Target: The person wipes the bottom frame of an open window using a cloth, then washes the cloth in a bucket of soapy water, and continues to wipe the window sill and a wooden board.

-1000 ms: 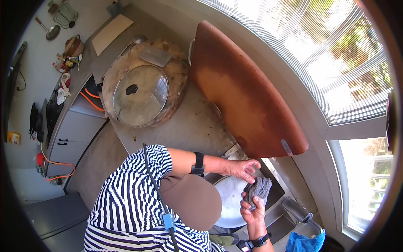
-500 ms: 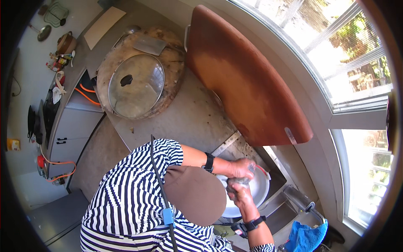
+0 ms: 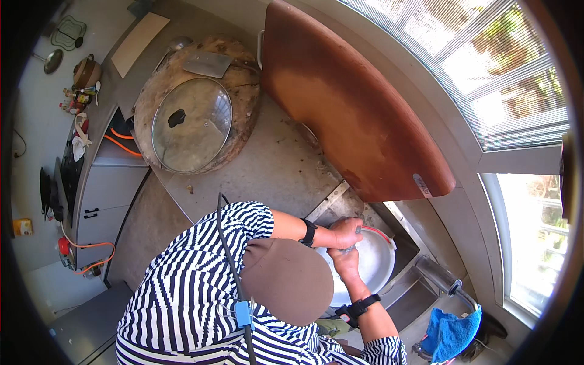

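Over a round white basin (image 3: 380,267) set in the sink, my left hand (image 3: 346,232) and my right hand (image 3: 346,263) are close together, touching. Both are closed on a small crumpled grey cloth (image 3: 348,249), most of it hidden inside the fingers. The left forearm reaches in from the cap's upper side, the right one from below. Each wrist wears a black band. A thin red tube (image 3: 378,232) runs along the basin's far rim, just beyond my left hand.
A large reddish-brown board (image 3: 359,115) leans by the window. A glass lid (image 3: 191,125) and a cleaver (image 3: 207,64) lie on a round wooden chopping block (image 3: 243,106) on the counter. A blue cloth (image 3: 451,333) hangs near the metal faucet (image 3: 438,274).
My hands have drawn closer together and tighter round the grey cloth, so less of it shows. The view has shifted slightly.
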`<state>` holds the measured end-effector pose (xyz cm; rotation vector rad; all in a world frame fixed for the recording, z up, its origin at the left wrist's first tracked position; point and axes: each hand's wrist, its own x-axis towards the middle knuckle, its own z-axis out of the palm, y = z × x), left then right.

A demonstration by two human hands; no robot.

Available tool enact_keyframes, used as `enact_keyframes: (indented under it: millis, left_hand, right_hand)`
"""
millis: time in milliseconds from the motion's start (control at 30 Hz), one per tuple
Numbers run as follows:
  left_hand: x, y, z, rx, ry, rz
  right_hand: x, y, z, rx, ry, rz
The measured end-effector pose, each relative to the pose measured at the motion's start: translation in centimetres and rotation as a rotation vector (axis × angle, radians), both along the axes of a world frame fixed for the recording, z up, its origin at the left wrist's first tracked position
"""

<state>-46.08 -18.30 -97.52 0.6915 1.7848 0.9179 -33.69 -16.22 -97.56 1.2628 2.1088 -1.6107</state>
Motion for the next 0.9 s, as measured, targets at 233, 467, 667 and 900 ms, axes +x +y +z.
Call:
enact_keyframes:
  millis: [233, 467, 667, 900]
  left_hand:
    - [0.6, -1.4, -0.2, -0.002, 0.02, 0.024]
    - [0.9, -1.2, 1.1, 0.049, -0.095, -0.049]
    - [-2.3, -1.2, 4.3, 0.169, -0.692, -0.071]
    - [-5.7, -0.7, 8.7, 0.212, -0.914, -0.276]
  right_hand:
    - [0.1, -0.8, 1.1, 0.163, -0.157, 0.212]
    - [1.4, 0.5, 3.3, -0.072, 0.132, 0.093]
    - [1.2, 6.6, 13.0, -0.551, -0.139, 0.083]
    - [1.3, 10.6, 16.5, -0.597, -0.161, 0.13]
